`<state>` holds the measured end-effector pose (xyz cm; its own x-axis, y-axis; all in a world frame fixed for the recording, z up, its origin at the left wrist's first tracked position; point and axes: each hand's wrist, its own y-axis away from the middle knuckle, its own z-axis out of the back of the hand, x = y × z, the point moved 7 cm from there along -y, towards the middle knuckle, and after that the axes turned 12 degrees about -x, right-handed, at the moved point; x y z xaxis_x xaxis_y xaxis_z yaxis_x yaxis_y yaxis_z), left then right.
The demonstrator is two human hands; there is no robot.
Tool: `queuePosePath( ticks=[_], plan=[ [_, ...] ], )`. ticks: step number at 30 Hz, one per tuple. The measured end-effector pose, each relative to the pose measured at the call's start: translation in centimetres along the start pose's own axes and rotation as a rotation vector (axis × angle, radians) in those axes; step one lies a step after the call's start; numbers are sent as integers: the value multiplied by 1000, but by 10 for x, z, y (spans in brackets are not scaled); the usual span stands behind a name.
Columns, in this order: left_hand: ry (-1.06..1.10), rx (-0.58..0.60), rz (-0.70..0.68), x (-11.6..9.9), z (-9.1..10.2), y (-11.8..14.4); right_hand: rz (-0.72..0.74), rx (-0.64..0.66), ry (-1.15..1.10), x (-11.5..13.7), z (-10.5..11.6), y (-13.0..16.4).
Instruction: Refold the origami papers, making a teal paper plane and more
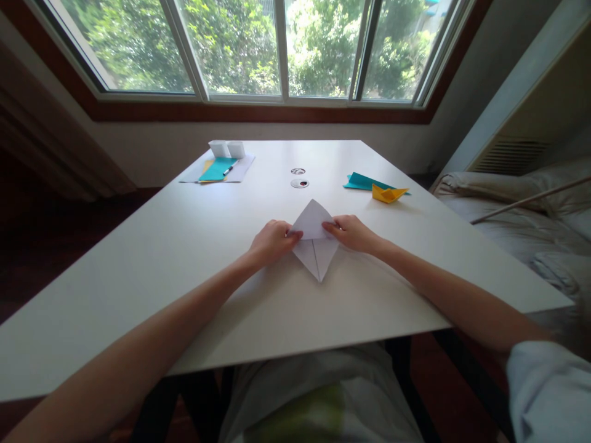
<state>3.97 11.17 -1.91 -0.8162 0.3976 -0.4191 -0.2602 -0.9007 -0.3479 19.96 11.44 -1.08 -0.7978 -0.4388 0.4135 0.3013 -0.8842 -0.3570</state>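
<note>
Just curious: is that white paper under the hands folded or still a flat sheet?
Folded: the white paper forms a diamond with a centre seam, pinched by left hand and right hand.

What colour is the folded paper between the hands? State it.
White, seen in the head view: the folded paper.

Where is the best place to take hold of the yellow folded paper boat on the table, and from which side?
Probably pinch the yellow paper boat with the right hand at its raised middle, coming from above. Its hull lies flat on the table with thin pointed ends, which would likely bend, and its far side rests against the teal paper.
</note>
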Motion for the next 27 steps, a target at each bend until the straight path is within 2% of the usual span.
queuePosePath(
  ticks=[8,13,15,18,21,27],
  plan=[
    [80,36,96,7,-1,1,-20,17,-21,-1,0,1],
    [33,5,42,3,1,1,-9,184,-308,-11,2,2],
    [9,-3,19,2,2,1,-49,200,-410,-22,9,1],
    [-24,-8,-16,0,3,1,49,220,-330,-31,19,2],
    [-45,-16,-32,-1,3,2,138,277,-255,-32,18,5],
    [-58,-34,-34,-1,2,4,127,260,-229,-29,10,4]
  ],
)
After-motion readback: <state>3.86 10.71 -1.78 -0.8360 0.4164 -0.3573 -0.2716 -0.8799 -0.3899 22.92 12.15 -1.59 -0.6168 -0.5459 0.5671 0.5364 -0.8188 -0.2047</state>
